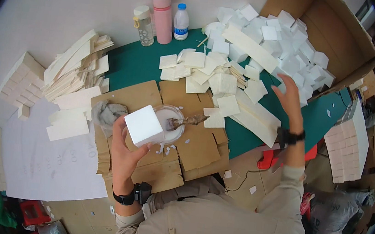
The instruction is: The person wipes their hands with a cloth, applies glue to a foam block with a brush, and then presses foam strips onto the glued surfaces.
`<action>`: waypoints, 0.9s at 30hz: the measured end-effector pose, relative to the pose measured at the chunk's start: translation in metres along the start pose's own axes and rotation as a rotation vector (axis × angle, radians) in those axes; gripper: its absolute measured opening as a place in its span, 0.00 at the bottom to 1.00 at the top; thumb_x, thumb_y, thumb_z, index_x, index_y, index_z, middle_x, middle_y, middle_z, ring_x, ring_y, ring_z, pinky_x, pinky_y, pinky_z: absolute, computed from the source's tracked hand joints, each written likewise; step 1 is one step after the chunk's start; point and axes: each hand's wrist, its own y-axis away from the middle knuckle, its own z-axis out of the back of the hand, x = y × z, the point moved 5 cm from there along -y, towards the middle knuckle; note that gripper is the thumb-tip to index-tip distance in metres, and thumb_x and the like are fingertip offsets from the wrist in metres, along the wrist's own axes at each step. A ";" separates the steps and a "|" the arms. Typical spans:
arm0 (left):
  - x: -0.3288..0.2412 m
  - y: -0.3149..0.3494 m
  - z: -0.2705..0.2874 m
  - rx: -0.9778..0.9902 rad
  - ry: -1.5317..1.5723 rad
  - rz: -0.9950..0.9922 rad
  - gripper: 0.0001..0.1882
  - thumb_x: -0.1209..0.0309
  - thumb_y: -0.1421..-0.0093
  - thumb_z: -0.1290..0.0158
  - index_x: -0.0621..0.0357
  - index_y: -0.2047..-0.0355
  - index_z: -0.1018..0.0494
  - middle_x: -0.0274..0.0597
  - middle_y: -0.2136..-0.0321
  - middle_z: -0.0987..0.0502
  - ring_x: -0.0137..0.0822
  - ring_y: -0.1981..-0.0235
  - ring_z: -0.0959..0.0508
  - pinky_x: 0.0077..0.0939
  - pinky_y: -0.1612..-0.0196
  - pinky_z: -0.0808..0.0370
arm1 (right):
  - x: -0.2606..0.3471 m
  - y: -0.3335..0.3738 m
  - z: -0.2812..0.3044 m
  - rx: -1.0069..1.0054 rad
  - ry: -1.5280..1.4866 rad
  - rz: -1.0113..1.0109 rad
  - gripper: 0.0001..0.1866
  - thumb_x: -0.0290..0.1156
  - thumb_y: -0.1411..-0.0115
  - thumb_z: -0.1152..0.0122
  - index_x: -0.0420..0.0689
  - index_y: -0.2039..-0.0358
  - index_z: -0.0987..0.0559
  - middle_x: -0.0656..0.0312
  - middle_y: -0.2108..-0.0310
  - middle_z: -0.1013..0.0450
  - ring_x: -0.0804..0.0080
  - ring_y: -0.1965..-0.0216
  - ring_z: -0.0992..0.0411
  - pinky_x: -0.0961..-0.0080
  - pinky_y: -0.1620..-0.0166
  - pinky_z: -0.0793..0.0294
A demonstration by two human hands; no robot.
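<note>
My left hand (125, 157) grips a white box-shaped block (144, 125), fingers on its left side and thumb at its lower edge. Just right of that block, partly covered by it, a clear round tub (179, 137) holds white paste. A brush with a crusted brown handle (191, 120) rests in it. My right hand (290, 98) is raised at the right with fingers apart and nothing in it. It is nearest to a heap of white blocks (303, 56) and a long cream strip (256, 118). Several thin cream squares (195, 60) lie between the hands, farther back.
Cardboard (197, 150) lies under the tub, with a grey rag (107, 115) at its left. Cream sheets (75, 65) pile up at the left. Behind stand a pink flask (162, 24), a clear bottle (143, 29) and a white bottle (181, 24). An open carton (340, 32) stands far right.
</note>
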 end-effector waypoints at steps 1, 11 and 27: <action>-0.002 0.001 0.000 -0.014 -0.002 -0.009 0.42 0.73 0.59 0.35 0.59 0.42 0.39 0.41 0.48 0.33 0.40 0.44 0.34 0.37 0.38 0.40 | -0.008 -0.022 -0.019 -0.030 0.031 0.008 0.26 0.31 0.46 0.32 0.40 0.46 0.26 0.50 0.46 0.28 0.52 0.45 0.31 0.65 0.42 0.32; -0.006 0.004 0.003 -0.046 -0.076 0.001 0.41 0.74 0.59 0.35 0.60 0.43 0.39 0.43 0.48 0.32 0.40 0.43 0.34 0.37 0.35 0.43 | -0.033 -0.107 -0.088 0.058 0.334 -0.127 0.24 0.28 0.47 0.33 0.40 0.49 0.25 0.52 0.52 0.26 0.55 0.51 0.28 0.66 0.47 0.29; -0.012 -0.005 -0.011 0.037 -0.031 0.004 0.41 0.74 0.59 0.36 0.60 0.43 0.39 0.42 0.49 0.33 0.39 0.43 0.34 0.38 0.35 0.43 | -0.014 0.200 0.083 0.522 -0.020 -0.504 0.18 0.20 0.51 0.32 0.39 0.57 0.21 0.58 0.62 0.25 0.68 0.63 0.26 0.75 0.57 0.26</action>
